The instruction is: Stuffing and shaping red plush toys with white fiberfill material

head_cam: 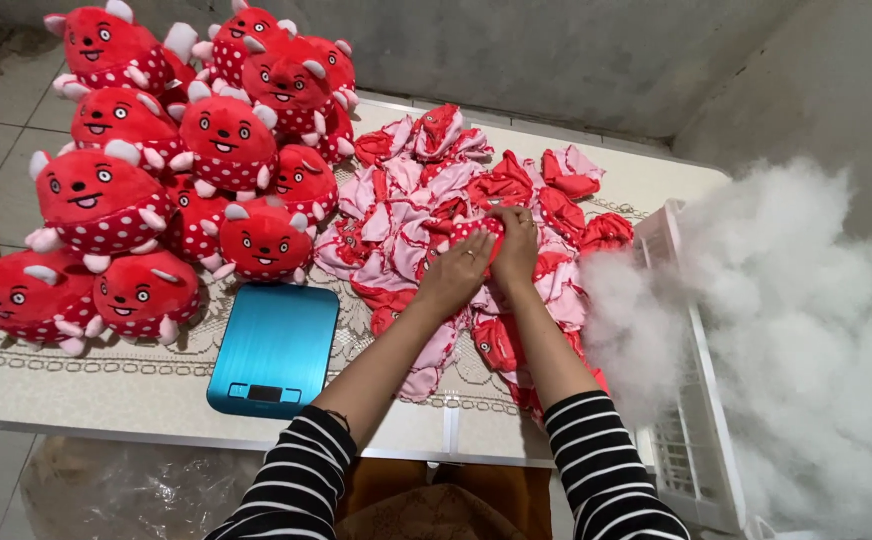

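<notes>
- Here, both hands meet on one unstuffed red plush skin (476, 232) atop the pile of empty skins (406, 215).
- Left hand (454, 272) presses it, fingers curled.
- Right hand (516, 240) pinches its edge.
- White stuffing (806, 330) lies just right.

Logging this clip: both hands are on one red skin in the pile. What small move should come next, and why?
Probably lift that skin clear of the pile and toward the stuffing. The left hand and right hand both pinch it, it is still flat and unfilled, and the loose white fill sits just to the right.
</notes>
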